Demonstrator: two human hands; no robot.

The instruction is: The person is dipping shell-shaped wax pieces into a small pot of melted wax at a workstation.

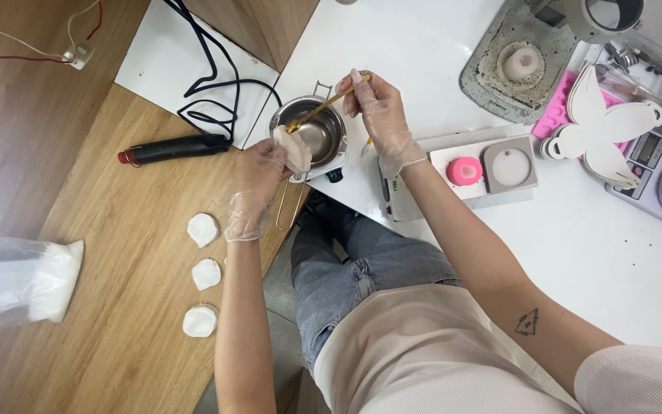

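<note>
The person's left hand (258, 188), in a thin clear glove, is closed around a white shell-shaped piece (294, 149) and holds it at the near rim of a small steel melting pot (317, 136). The pot sits at the near left corner of the white bench (423, 54), where that bench meets the wooden bench (116, 307). The right hand (381, 119), also gloved, pinches a thin gold spoon (319, 109) whose tip reaches over the pot toward the shell piece.

A clear plastic bag of white granules (21, 280) lies at the left edge of the wooden bench. Three more white shell casts (203, 274) lie in a line near its right edge, just beside the left forearm. A black heat tool with a red tip (174, 148) lies farther back, its black cord (208, 84) looping over a white board.

On the white bench, a pink round mould (464, 170) and a grey square mould (510, 164) sit side by side just right of the right wrist. White butterfly-shaped cutouts (603, 130) lean near the right edge beside a small lilac scale (657, 172).
</note>
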